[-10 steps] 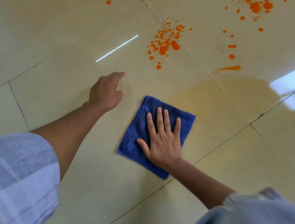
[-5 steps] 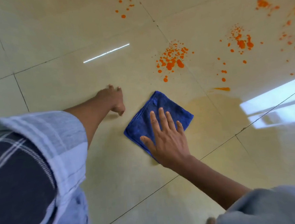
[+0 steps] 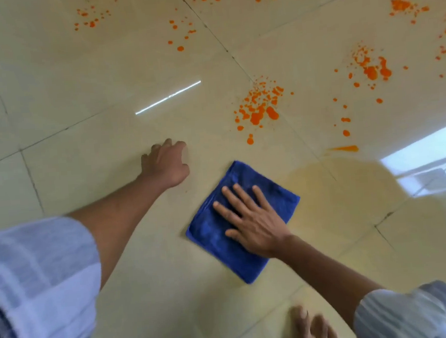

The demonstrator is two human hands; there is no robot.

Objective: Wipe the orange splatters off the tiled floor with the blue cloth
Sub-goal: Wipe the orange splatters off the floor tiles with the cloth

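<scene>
Loosely bent and empty, the left grip (image 3: 165,164) propped on the floor (image 3: 102,71); the right grip (image 3: 256,227) lay flat on the cloth (image 3: 213,233), hiding its middle, near the splatters (image 3: 259,107). Blurred toes (image 3: 311,327) were cropped below.

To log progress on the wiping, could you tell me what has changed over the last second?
The right hand, flat on the blue cloth, pushed it forward, closer to the orange splatters. The left hand, lifted a second ago, came down to rest on the tiled floor. Unchanged: the right hand's flat press, the splatters unwiped.
</scene>
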